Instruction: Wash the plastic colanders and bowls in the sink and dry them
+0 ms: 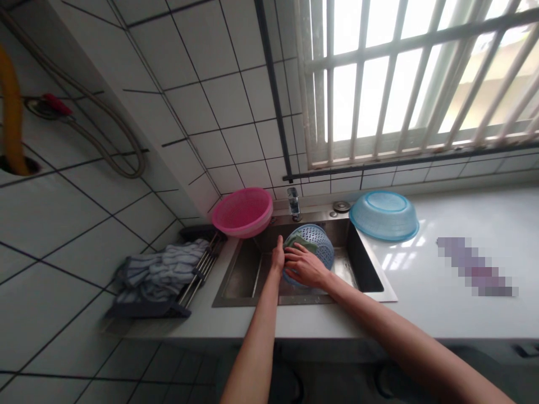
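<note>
A blue-grey perforated colander (323,247) is tilted on its side over the sink (366,269), its holed surface facing up and right. My left hand (278,256) is at the colander's left side, thumb pointing up, its fingers mostly hidden behind the rim. A green cloth (310,246) lies against the colander. On top of it, my right hand (306,267) presses with bent fingers, holding the cloth to the plastic. Light blue plastic shows below my right hand, though I cannot tell whether it belongs to the colander.
A pink basket (244,213) rests at the sink's back left corner, near the faucet (293,203). An upturned blue basin (385,216) stands right of the sink. Left of it, striped cloth (168,264) lies on a dark rack (147,310). A blurred patch covers something on the counter.
</note>
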Demonstrator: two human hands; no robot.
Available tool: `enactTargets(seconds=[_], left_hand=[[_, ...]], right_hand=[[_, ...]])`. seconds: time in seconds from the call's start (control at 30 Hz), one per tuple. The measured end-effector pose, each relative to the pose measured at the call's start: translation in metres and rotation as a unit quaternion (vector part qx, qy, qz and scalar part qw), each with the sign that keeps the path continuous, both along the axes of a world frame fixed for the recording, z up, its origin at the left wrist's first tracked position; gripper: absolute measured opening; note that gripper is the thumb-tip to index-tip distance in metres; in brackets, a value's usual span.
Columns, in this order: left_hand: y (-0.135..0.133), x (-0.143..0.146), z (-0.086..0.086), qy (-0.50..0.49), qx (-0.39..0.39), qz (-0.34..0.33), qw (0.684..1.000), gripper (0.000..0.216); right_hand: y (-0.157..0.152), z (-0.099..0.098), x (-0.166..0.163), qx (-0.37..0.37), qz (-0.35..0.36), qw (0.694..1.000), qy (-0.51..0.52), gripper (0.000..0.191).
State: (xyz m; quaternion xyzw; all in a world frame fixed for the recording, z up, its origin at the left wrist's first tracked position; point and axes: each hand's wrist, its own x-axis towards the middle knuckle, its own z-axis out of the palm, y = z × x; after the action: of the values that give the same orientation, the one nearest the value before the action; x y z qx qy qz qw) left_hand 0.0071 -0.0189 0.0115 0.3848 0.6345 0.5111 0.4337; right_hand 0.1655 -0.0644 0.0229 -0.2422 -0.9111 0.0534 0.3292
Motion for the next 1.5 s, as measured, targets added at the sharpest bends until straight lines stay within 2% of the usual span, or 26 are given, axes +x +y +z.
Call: enactTargets(seconds=[0.17,0.33,0.43,0.57,0.73,0.83,0.9,0.97,1.03,1.07,1.13,1.2,1.27,1.37,1.4,1.5], left_hand=[[-0.001,0.005,0.007,0.048,0.044,-0.049,0.997,0.068],[-0.004,0.009,0.008,0.098,0.092,-0.062,0.989,0.068],[-0.006,0.008,0.007,0.141,0.090,-0.066,0.984,0.069],[-0.008,0.008,0.008,0.143,0.100,-0.071,0.982,0.066],[-0.007,0.009,0.008,0.157,0.090,-0.070,0.981,0.065],[-0.007,0.005,0.005,0.168,0.095,-0.077,0.978,0.069],[-0.007,0.000,0.002,0.181,0.088,-0.073,0.977,0.072],[-0.006,-0.005,-0.001,0.195,0.084,-0.081,0.974,0.076],[-0.005,-0.009,-0.004,0.205,0.089,-0.095,0.970,0.078],[-0.003,-0.010,-0.006,0.203,0.093,-0.100,0.970,0.079],[0.001,-0.011,-0.011,0.180,0.102,-0.110,0.972,0.078],[0.005,-0.011,-0.017,0.153,0.119,-0.112,0.975,0.072],[0.009,-0.010,-0.022,0.144,0.137,-0.100,0.975,0.058],[0.011,-0.009,-0.024,0.165,0.155,-0.057,0.972,0.028],[0.011,-0.009,-0.022,0.179,0.163,-0.040,0.969,0.025],[0.007,-0.007,-0.013,0.228,0.189,-0.006,0.955,0.042]], right_hand=[[0.007,0.005,0.004,-0.002,-0.018,1.000,0.020,0.024],[0.010,0.010,0.013,-0.011,-0.042,0.999,0.029,0.029],[0.012,0.011,0.018,-0.014,-0.052,0.997,0.048,0.035],[0.016,0.008,0.023,-0.016,-0.061,0.996,0.068,0.039],[0.022,-0.001,0.024,-0.046,-0.126,0.980,0.146,0.037],[0.031,-0.010,0.032,-0.097,-0.183,0.958,0.198,0.035],[0.039,-0.019,0.043,-0.167,-0.258,0.926,0.218,0.037],[0.048,-0.029,0.057,-0.270,-0.331,0.883,0.197,0.040],[0.056,-0.037,0.070,-0.355,-0.356,0.851,0.151,0.044],[0.059,-0.040,0.074,-0.374,-0.354,0.846,0.137,0.046],[0.063,-0.043,0.079,-0.364,-0.345,0.851,0.155,0.049],[0.065,-0.045,0.079,-0.320,-0.332,0.864,0.204,0.050],[0.066,-0.047,0.075,-0.278,-0.308,0.880,0.230,0.051],[0.065,-0.052,0.067,-0.234,-0.263,0.911,0.215,0.051],[0.064,-0.054,0.063,-0.224,-0.252,0.919,0.205,0.052],[0.059,-0.057,0.049,-0.195,-0.228,0.938,0.175,0.054]])
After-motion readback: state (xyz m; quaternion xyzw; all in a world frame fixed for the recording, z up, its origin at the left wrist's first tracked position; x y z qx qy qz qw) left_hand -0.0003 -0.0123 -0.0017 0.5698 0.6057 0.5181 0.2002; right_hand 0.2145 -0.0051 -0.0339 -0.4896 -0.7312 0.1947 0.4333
